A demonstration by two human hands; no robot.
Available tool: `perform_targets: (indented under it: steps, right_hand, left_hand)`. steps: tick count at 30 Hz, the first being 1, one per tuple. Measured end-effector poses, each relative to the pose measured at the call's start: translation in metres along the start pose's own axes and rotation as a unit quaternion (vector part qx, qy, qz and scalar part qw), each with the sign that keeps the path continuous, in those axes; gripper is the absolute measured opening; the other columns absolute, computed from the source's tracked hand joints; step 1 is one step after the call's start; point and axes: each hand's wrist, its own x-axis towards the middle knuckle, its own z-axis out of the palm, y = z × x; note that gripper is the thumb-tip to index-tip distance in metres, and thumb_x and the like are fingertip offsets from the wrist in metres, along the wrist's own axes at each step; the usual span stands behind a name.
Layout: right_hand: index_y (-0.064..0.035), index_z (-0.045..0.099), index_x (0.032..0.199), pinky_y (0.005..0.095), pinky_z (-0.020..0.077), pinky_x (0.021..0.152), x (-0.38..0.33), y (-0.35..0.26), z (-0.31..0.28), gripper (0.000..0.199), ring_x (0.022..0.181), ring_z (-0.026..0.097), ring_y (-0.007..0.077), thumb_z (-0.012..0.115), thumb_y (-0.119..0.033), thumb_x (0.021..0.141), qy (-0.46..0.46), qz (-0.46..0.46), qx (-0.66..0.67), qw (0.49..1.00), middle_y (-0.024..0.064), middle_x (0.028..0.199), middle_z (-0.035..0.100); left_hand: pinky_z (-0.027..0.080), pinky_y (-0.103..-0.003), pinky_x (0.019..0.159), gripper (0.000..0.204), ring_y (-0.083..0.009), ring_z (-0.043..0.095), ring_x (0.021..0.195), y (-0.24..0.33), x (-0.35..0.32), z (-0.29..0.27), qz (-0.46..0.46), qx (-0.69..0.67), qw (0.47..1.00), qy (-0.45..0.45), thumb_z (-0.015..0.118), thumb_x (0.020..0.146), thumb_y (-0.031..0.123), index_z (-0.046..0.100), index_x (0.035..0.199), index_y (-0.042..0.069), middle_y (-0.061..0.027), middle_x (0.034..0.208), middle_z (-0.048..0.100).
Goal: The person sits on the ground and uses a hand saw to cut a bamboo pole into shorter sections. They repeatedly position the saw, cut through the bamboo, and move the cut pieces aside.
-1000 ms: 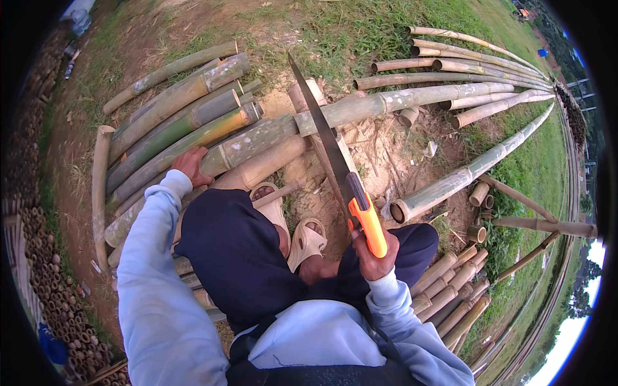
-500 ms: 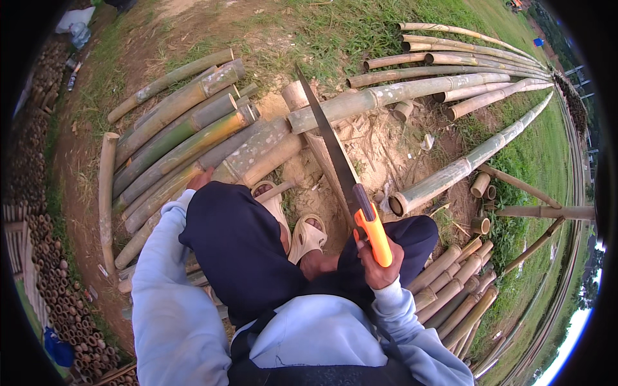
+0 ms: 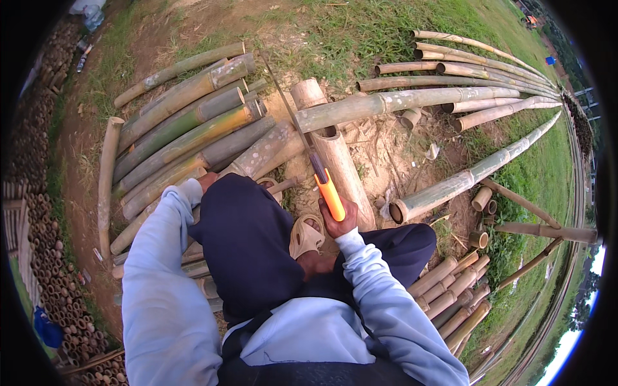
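Soft, even daylight, faint shadows, sharp centre, edges bent by fisheye.

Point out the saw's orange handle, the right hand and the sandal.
orange handle (image 3: 331,195), head view, mid-grip.
right hand (image 3: 339,224), head view, knuckles around the handle's end.
sandal (image 3: 306,235), head view, its strap.

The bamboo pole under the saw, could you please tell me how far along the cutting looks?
Done: short cut sections lie stacked at the right. In hand: the right hand grips the orange-handled saw, blade set across the long bamboo pole where it rests on a thick bamboo log; the left hand steadies a pole by the knee. How deep the cut goes cannot be seen. Left: the pole looks whole, and uncut poles wait at left.
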Motion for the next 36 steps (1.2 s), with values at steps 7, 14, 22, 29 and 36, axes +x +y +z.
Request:
perform_targets:
  steps: [7, 14, 22, 29, 36]
  right_hand:
    - [-0.0041, 0.067, 0.091, 0.0429, 0.0507, 0.061, 0.001, 0.035, 0.039, 0.010, 0.066, 0.065, 0.0380, 0.072, -0.011, 0.087, 0.033, 0.015, 0.005, 0.999, 0.0167, 0.071, 0.063]
    - [-0.0028, 0.066, 0.092, 0.0459, 0.0515, 0.063, 0.014, 0.043, 0.049, 0.012, 0.070, 0.066, 0.0421, 0.071, -0.012, 0.087, 0.052, 0.016, -0.017, 0.998, 0.0204, 0.074, 0.064]
    - [-0.0016, 0.067, 0.089, 0.0434, 0.0496, 0.058, -0.043, 0.010, 0.023, 0.015, 0.065, 0.065, 0.0390, 0.077, -0.013, 0.086, 0.048, 0.016, -0.016, 0.999, 0.0172, 0.072, 0.064]
    - [-0.0022, 0.067, 0.089, 0.0432, 0.0529, 0.061, -0.072, -0.004, 0.003, 0.008, 0.067, 0.067, 0.0399, 0.072, -0.006, 0.084, 0.050, 0.065, -0.028, 0.996, 0.0181, 0.074, 0.066]
    - [-0.0030, 0.064, 0.090, 0.0442, 0.0526, 0.060, -0.014, -0.003, 0.026, 0.010, 0.067, 0.067, 0.0390, 0.072, -0.008, 0.085, 0.033, 0.044, -0.043, 0.998, 0.0188, 0.074, 0.066]
  left_hand:
    - [0.049, -0.035, 0.097, 0.066, -0.0256, 0.068, 0.109, 0.005, 0.028, -0.039, 0.033, -0.074, 0.985, -0.152, 0.086, 0.072, 0.043, 0.071, 0.120, 0.000, -0.0156, 0.117, 0.074]
    - [0.049, -0.036, 0.097, 0.072, -0.0260, 0.068, 0.110, 0.011, 0.028, -0.040, 0.053, -0.065, 0.989, -0.124, 0.087, 0.070, 0.044, 0.070, 0.123, -0.001, -0.0158, 0.118, 0.073]
    - [0.049, -0.036, 0.098, 0.076, -0.0273, 0.068, 0.111, 0.001, 0.037, -0.053, 0.018, -0.061, 0.984, -0.165, 0.087, 0.068, 0.049, 0.070, 0.123, 0.000, -0.0169, 0.120, 0.072]
    - [0.049, -0.036, 0.098, 0.078, -0.0293, 0.068, 0.111, 0.003, 0.036, -0.054, 0.063, -0.086, 0.983, -0.149, 0.088, 0.065, 0.051, 0.071, 0.120, -0.002, -0.0177, 0.118, 0.073]
    - [0.050, -0.038, 0.097, 0.079, -0.0314, 0.068, 0.111, -0.010, 0.045, -0.050, 0.025, -0.074, 0.979, -0.187, 0.087, 0.065, 0.051, 0.071, 0.120, -0.003, -0.0202, 0.118, 0.072]
